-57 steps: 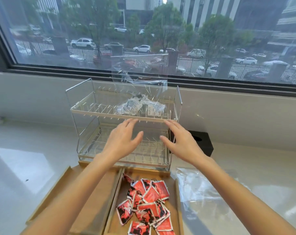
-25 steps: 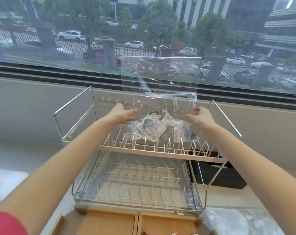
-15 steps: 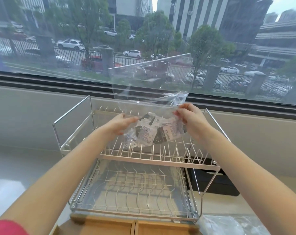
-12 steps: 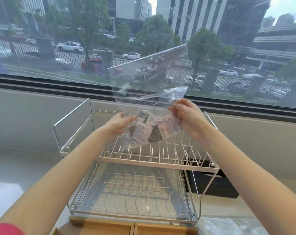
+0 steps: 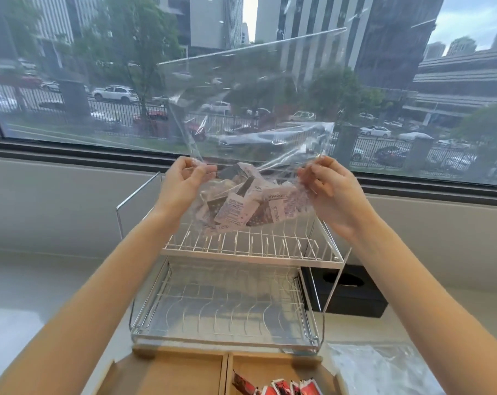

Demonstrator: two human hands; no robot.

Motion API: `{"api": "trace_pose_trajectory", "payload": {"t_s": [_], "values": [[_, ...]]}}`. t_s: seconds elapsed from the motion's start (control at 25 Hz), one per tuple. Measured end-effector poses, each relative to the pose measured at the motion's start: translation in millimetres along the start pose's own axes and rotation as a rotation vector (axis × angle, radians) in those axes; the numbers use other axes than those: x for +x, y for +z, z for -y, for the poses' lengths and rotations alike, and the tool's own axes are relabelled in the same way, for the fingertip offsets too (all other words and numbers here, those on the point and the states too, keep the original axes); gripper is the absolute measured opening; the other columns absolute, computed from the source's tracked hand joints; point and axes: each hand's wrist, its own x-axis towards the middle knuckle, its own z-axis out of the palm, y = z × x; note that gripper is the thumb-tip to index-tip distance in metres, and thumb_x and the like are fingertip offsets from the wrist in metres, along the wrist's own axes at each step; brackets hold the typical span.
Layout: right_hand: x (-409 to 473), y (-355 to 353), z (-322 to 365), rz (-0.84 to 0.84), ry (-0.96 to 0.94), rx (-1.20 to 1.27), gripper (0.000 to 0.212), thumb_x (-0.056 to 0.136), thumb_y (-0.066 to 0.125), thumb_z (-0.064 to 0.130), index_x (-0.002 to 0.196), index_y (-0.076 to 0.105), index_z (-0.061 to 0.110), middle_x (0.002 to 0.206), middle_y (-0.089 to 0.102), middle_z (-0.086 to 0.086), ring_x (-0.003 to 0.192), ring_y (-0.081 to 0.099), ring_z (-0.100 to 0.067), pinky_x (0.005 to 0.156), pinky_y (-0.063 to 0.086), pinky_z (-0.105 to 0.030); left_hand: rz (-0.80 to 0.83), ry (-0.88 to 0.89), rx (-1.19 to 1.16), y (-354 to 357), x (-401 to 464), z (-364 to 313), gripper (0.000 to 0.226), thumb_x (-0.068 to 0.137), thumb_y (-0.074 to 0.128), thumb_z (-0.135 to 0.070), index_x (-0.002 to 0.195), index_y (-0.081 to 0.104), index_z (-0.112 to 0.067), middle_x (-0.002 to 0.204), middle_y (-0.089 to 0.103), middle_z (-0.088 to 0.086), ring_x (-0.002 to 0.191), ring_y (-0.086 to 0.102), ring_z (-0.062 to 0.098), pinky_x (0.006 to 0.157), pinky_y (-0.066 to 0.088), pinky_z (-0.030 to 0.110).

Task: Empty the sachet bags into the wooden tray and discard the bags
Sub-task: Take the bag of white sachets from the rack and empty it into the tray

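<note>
Both hands, the left [image 5: 184,181] and the right [image 5: 327,186], are pinched shut on opposite sides of a clear bag [image 5: 250,124] of white sachets [image 5: 241,206], now lifted clear of the rack [image 5: 250,252] where it lay a second ago. It hangs above the top tier, unopened and not yet emptied. Below, the tray [image 5: 184,372] sits on the worktop [image 5: 28,295] holding red sachets [image 5: 281,389] in its right compartment; a spent bag [image 5: 384,372] lies beside it, and the rack stands between load and tray.

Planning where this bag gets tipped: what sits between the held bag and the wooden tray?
The two-tier wire rack, both shelves bare, stands under the bag and behind the tray; head view.
</note>
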Motion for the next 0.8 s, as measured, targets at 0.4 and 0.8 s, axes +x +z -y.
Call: {"api": "trace_pose_trajectory", "payload": {"t_s": [0.4, 0.8], "values": [[-148.5, -18.5, -47.7, -0.228, 0.049, -0.315, 0.028, 0.086, 0.038, -0.005, 0.071, 0.052, 0.014, 0.079, 0.057, -0.002, 0.071, 0.053, -0.012, 0.076, 0.045, -0.025, 0.013, 0.003, -0.037, -18.7, -148.7, 15.0, 0.016, 0.088, 0.050, -0.010, 0.102, 0.050, -0.019, 0.073, 0.064, -0.004, 0.063, 0.062, -0.003, 0.066, 0.051, 0.014], [-246.5, -60.6, -142.7, -0.283, 0.363, -0.461, 0.007, 0.087, 0.055, 0.010, 0.089, 0.056, 0.016, 0.085, 0.063, -0.001, 0.079, 0.062, -0.012, 0.072, 0.046, -0.024, 0.041, -0.352, 0.006, -38.1, -253.4, 104.5, 0.011, 0.088, 0.050, -0.011, 0.079, 0.053, -0.017, 0.082, 0.064, 0.000, 0.084, 0.063, 0.017, 0.079, 0.048, 0.029]]}}
